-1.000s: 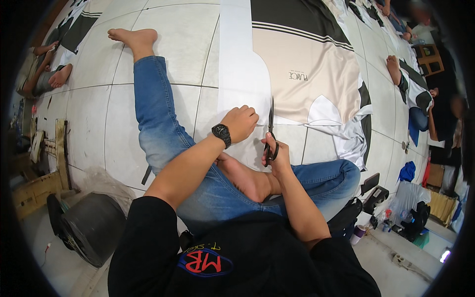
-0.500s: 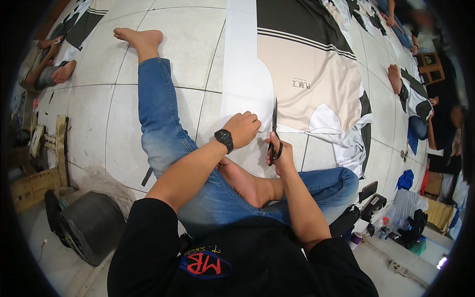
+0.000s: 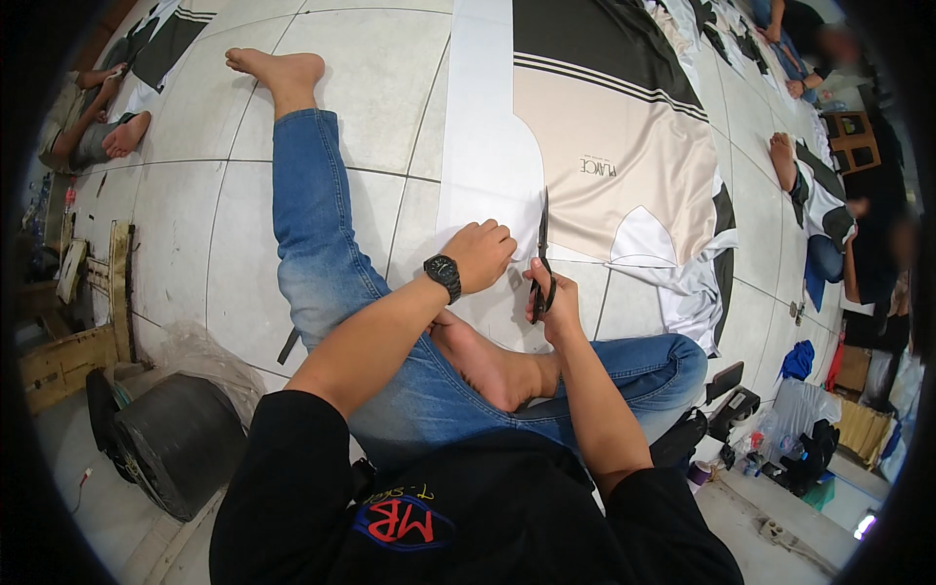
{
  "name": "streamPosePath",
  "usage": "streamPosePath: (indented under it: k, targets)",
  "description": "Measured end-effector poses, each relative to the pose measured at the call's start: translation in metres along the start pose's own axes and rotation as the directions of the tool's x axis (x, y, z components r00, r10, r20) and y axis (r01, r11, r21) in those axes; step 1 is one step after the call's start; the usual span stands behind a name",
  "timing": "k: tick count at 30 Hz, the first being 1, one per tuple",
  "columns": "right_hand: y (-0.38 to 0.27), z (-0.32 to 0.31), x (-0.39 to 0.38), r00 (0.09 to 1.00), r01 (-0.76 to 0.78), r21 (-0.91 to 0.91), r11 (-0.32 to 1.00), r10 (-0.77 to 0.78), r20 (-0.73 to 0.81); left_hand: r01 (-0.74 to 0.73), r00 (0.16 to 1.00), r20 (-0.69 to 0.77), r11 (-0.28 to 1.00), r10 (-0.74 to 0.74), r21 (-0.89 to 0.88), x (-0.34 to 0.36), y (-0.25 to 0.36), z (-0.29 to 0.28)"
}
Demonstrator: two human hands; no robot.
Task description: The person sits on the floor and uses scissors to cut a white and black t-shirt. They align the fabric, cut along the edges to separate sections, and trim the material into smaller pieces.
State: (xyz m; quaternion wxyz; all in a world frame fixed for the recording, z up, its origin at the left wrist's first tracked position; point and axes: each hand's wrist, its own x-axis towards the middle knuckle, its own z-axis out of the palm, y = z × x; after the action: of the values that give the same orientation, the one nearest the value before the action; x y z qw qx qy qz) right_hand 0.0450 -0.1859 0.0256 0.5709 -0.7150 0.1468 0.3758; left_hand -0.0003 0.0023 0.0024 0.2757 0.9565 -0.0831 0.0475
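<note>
A large printed fabric panel [image 3: 614, 146], black at the far end and beige nearer me, lies flat on the floor with a white margin [image 3: 487, 156] along its left side. My left hand [image 3: 481, 255], wearing a black watch, is closed at the near edge of that margin, fingers curled on the white fabric. To its right, my right hand [image 3: 556, 302] grips black-handled scissors [image 3: 543, 226]. Their blades point away from me along the border between white and beige, and look nearly together. A white arched shape [image 3: 643, 239] shows at the panel's near edge.
More white and black fabric [image 3: 697, 292] lies bunched at the panel's right. My bare foot [image 3: 487, 366] is folded close below my hands. A black roll [image 3: 180, 444] stands at lower left, a phone [image 3: 724, 380] at right. Other people sit working at both sides.
Both hands hold nearly the same pose. The scissors have shifted very slightly forward along the fabric; the whole view has moved a little.
</note>
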Motion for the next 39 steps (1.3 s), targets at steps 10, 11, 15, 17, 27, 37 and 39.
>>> streamPosePath:
  k: [10, 11, 15, 17, 27, 37, 39]
  targets:
    - [0.010, 0.003, -0.017, 1.000, -0.004, 0.057, 0.998, 0.002, 0.023, 0.198, 0.961, -0.215, 0.975, -0.173, 0.097, 0.004, -0.015, 0.007]
    - [0.008, 0.004, -0.016, 1.000, 0.009, 0.066, 0.998, -0.011, 0.023, 0.213, 0.960, -0.210, 0.970, -0.185, 0.115, 0.002, -0.018, 0.010]
    - [0.004, 0.006, -0.009, 1.000, -0.001, 0.062, 0.998, 0.001, -0.009, 0.227, 0.966, -0.155, 0.966, -0.207, 0.123, 0.000, -0.020, 0.012]
    - [0.001, 0.006, -0.007, 1.000, 0.005, 0.057, 0.998, -0.004, -0.012, 0.224, 0.967, -0.154, 0.967, -0.205, 0.118, 0.001, -0.021, 0.010]
    - [0.001, 0.005, 0.000, 1.000, 0.009, -0.032, 0.999, -0.009, -0.008, 0.228, 0.963, -0.172, 0.966, -0.205, 0.122, 0.001, -0.021, 0.011]
    - [-0.014, 0.001, 0.018, 1.000, 0.021, -0.044, 0.999, -0.021, 0.004, 0.223, 0.963, -0.182, 0.967, -0.199, 0.121, 0.000, -0.021, 0.011]
    - [-0.012, 0.000, 0.021, 1.000, 0.020, -0.089, 0.996, -0.019, 0.008, 0.226, 0.964, -0.169, 0.968, -0.206, 0.110, 0.000, -0.021, 0.010]
